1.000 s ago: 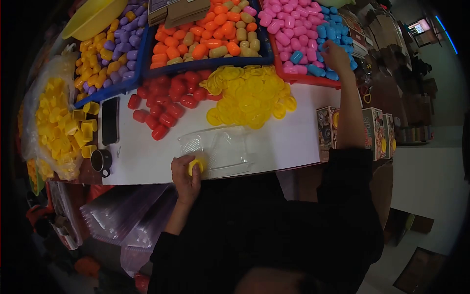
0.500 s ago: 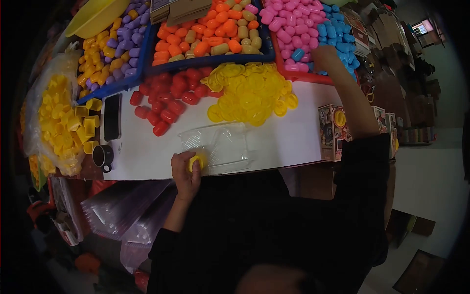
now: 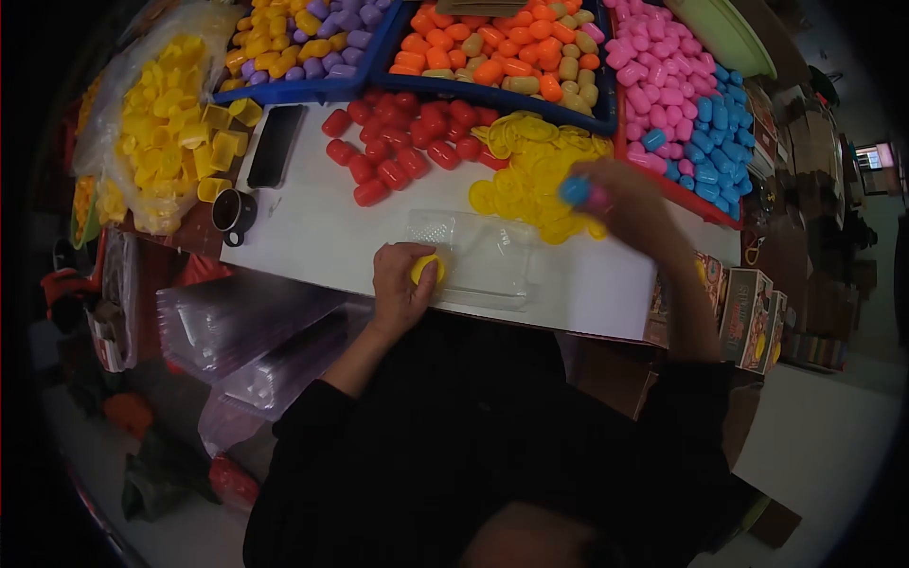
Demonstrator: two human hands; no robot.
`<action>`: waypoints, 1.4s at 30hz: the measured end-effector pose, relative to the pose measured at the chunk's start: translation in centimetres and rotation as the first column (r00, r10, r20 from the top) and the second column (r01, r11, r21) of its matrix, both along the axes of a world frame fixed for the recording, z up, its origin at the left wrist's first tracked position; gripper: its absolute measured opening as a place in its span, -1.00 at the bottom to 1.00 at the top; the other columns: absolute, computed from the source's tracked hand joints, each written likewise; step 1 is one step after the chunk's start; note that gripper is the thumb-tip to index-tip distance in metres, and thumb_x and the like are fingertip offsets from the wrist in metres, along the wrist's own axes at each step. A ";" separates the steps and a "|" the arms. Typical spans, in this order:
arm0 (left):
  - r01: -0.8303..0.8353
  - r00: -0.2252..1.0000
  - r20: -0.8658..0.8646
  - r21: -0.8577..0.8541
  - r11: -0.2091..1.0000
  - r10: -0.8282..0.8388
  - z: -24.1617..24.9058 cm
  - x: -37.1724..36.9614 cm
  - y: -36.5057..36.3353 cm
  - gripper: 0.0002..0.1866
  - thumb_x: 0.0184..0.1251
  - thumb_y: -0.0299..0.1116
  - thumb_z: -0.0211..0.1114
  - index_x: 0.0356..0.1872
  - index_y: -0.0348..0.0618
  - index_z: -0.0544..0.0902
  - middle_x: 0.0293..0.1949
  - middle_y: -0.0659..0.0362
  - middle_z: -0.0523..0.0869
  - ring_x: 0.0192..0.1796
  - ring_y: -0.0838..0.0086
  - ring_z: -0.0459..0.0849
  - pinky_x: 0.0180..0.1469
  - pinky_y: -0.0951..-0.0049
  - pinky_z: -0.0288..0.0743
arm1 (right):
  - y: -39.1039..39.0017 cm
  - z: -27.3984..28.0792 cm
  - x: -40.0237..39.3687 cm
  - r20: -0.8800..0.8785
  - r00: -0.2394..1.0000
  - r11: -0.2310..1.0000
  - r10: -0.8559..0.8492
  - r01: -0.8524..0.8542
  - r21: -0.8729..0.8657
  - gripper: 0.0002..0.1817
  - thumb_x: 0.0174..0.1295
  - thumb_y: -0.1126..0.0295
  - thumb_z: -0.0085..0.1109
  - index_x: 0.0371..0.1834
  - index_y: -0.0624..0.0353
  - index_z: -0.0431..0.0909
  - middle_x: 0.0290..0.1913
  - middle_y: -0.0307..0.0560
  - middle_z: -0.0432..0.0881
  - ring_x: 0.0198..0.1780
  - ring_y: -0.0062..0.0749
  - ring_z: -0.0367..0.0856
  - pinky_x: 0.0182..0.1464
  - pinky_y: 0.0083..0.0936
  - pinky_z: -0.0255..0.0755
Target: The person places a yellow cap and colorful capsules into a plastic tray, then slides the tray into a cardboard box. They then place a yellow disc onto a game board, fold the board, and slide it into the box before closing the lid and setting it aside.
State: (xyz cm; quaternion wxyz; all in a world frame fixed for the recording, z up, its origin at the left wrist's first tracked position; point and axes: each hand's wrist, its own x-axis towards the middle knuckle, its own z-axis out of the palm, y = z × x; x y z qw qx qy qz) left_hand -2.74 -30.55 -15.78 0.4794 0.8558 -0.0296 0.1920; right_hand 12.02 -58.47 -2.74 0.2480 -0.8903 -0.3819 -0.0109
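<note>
My left hand (image 3: 400,286) is closed on a round yellow plastic piece (image 3: 425,269) at the left end of a clear plastic blister tray (image 3: 488,263). The tray lies on the white tabletop near its front edge. Over the right side of a heap of yellow plastic discs (image 3: 530,175), my right hand (image 3: 630,208) is slightly blurred and closed on a blue capsule (image 3: 574,190) and a pink capsule (image 3: 598,196). Red capsules (image 3: 393,173) lie in a loose pile left of the discs.
Blue bins (image 3: 511,106) hold orange, tan, yellow and purple capsules at the back. A red-rimmed bin (image 3: 696,201) holds pink and blue ones. Leftward are a phone (image 3: 275,147), a dark cup (image 3: 233,214) and a bag of yellow cups (image 3: 166,133). Printed boxes (image 3: 748,317) stand at right.
My right hand has come back from the pink and blue bin toward the yellow discs, now with capsules in it. My left hand keeps its yellow piece by the tray. The view has shifted.
</note>
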 end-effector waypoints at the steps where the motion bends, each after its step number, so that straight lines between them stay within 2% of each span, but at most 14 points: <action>1: 0.007 1.000 0.013 0.015 1.000 -0.007 0.1 0.4 -0.1 -0.81 0.14 -0.38 0.25 -0.22 -0.16 0.56 -0.25 0.11 0.60 -0.13 0.22 0.53 0.07 0.25 0.25 | 3.0 -0.6 -2.8 -0.106 0.989 0.986 0.106 -0.118 -0.116 -0.58 -0.02 0.27 0.32 -0.04 -0.03 0.49 -0.24 -0.16 0.53 -0.13 -0.24 0.49 -0.17 -0.34 0.45; 3: -0.030 0.999 0.030 0.038 0.999 0.029 0.1 0.7 -0.6 -0.80 0.14 -0.36 0.25 -0.22 -0.15 0.56 -0.26 0.12 0.59 -0.13 0.24 0.53 0.05 0.27 0.24 | 7.0 -4.5 -5.1 -0.110 0.936 0.898 0.335 -0.352 -0.265 -0.64 0.06 0.27 0.26 -0.04 -0.01 0.48 -0.24 -0.17 0.48 -0.12 -0.19 0.45 -0.09 -0.38 0.41; 7: -0.085 0.996 0.022 0.103 0.991 0.083 0.4 0.5 -0.9 -0.79 0.14 -0.33 0.25 -0.21 -0.13 0.55 -0.27 0.13 0.58 -0.13 0.26 0.52 -0.01 0.28 0.23 | 8.1 -8.8 -6.1 -0.056 0.904 0.897 0.424 -0.428 -0.109 -0.58 0.07 0.22 0.25 0.02 0.03 0.46 -0.18 -0.15 0.49 -0.10 -0.17 0.44 -0.16 -0.38 0.45; 10: -0.104 0.995 0.022 0.110 0.989 0.102 0.6 0.4 -1.0 -0.80 0.13 -0.33 0.24 -0.23 -0.13 0.55 -0.29 0.13 0.58 -0.14 0.28 0.52 -0.07 0.30 0.24 | 6.6 -7.0 -6.1 -0.348 0.836 0.906 0.424 -0.395 0.154 -0.53 0.16 0.17 0.20 0.12 0.07 0.42 -0.05 -0.08 0.52 -0.02 -0.16 0.45 -0.07 -0.45 0.43; 12: -0.085 0.996 -0.004 0.089 0.992 0.086 0.4 0.3 -0.9 -0.78 0.14 -0.33 0.24 -0.19 -0.14 0.54 -0.25 0.11 0.57 -0.10 0.26 0.51 -0.04 0.29 0.25 | 6.0 -5.3 -6.0 -0.873 0.433 0.969 0.223 -0.195 0.151 -0.42 0.19 0.11 0.18 0.23 0.12 0.33 0.10 0.03 0.49 0.09 -0.12 0.43 0.08 -0.43 0.34; 13: -0.059 0.998 -0.032 0.073 0.996 0.061 0.5 0.2 -0.8 -0.75 0.15 -0.34 0.24 -0.15 -0.15 0.52 -0.20 0.09 0.55 -0.07 0.24 0.50 -0.01 0.28 0.27 | 6.2 -5.3 -6.2 -0.876 0.427 0.969 0.225 -0.195 0.154 -0.42 0.19 0.11 0.18 0.23 0.12 0.33 0.10 0.03 0.49 0.09 -0.12 0.43 0.08 -0.43 0.34; 18: 0.042 0.999 0.024 -0.023 0.999 -0.041 3.2 3.0 2.2 -0.56 0.14 -0.33 0.31 0.03 -0.20 0.42 0.01 -0.02 0.45 0.10 0.11 0.41 0.19 0.25 0.25 | 6.8 -7.5 -6.5 -0.667 0.682 0.939 0.301 -0.333 0.083 -0.27 0.11 0.02 0.24 0.28 0.17 0.26 0.17 0.12 0.43 0.19 -0.06 0.37 0.22 -0.33 0.22; 25: -0.429 0.851 0.491 0.439 0.790 0.189 6.2 25.8 15.6 -0.51 0.10 -0.27 0.34 0.06 -0.19 0.44 0.01 -0.08 0.46 0.09 0.07 0.42 0.11 0.21 0.34 | 3.7 -2.3 -6.2 -0.601 0.781 0.980 0.171 -0.200 0.019 -0.26 0.06 0.04 0.30 0.26 0.16 0.27 0.25 0.09 0.35 0.21 -0.03 0.36 0.25 -0.32 0.22; 28: -0.502 0.865 0.336 0.563 0.657 0.373 3.9 31.5 20.2 -0.43 0.09 -0.22 0.33 0.14 -0.16 0.40 -0.01 -0.10 0.50 0.08 0.05 0.46 0.10 0.21 0.37 | 2.0 -0.7 -5.3 -0.632 0.773 0.998 0.059 -0.070 0.007 -0.29 0.04 0.14 0.34 0.25 0.13 0.30 0.20 0.05 0.41 0.18 -0.07 0.40 0.20 -0.32 0.29; 30: 0.026 0.977 -0.185 0.596 0.803 0.105 4.1 33.0 22.7 -0.38 0.07 -0.22 0.30 0.21 -0.10 0.36 -0.02 -0.11 0.54 0.07 0.04 0.50 0.10 0.22 0.40 | 0.8 -0.6 -3.9 -0.490 0.871 0.993 0.027 0.032 0.113 -0.37 0.03 0.26 0.36 0.19 0.13 0.36 0.11 0.01 0.49 0.10 -0.11 0.47 0.12 -0.33 0.36; 34: -0.102 0.972 -0.145 0.443 0.891 0.184 6.6 32.7 23.0 -0.41 0.08 -0.27 0.24 0.21 -0.02 0.37 -0.03 -0.12 0.56 0.03 0.03 0.55 0.07 0.20 0.43 | 0.2 -1.9 2.6 -0.355 0.913 0.940 -0.204 0.283 0.190 -0.48 0.03 0.40 0.34 0.11 0.19 0.45 0.03 0.02 0.56 0.08 -0.25 0.53 0.08 -0.40 0.38; 37: -0.070 0.997 0.054 0.647 0.759 0.046 5.7 35.2 23.7 -0.43 0.05 -0.30 0.22 0.19 0.06 0.41 -0.09 -0.11 0.60 -0.02 0.04 0.58 0.01 0.17 0.47 | 2.1 -4.1 9.6 -0.099 0.949 0.931 -0.298 0.312 0.188 -0.55 0.08 0.42 0.28 0.08 0.23 0.46 -0.06 0.06 0.58 0.01 -0.25 0.57 0.02 -0.42 0.41; 40: 0.122 0.977 -0.208 0.726 0.677 0.047 5.5 37.8 23.4 -0.44 0.03 -0.32 0.23 0.17 0.13 0.42 -0.15 -0.10 0.63 -0.09 0.05 0.62 -0.05 0.14 0.49 | 4.3 -5.4 14.2 0.037 0.942 0.938 -0.332 0.326 0.123 -0.54 0.05 0.37 0.30 0.04 0.23 0.47 -0.08 0.10 0.58 -0.06 -0.17 0.59 -0.03 -0.39 0.45; 42: 0.122 0.958 -0.245 0.816 0.565 0.147 7.0 37.7 22.1 -0.46 0.04 -0.37 0.29 0.14 0.09 0.43 -0.18 -0.10 0.63 -0.13 0.10 0.64 -0.07 0.19 0.50 | 5.6 -5.6 15.2 0.078 0.941 0.918 -0.330 0.339 -0.205 -0.51 0.00 0.33 0.34 0.02 0.24 0.47 -0.06 0.13 0.57 -0.09 -0.09 0.59 -0.06 -0.34 0.46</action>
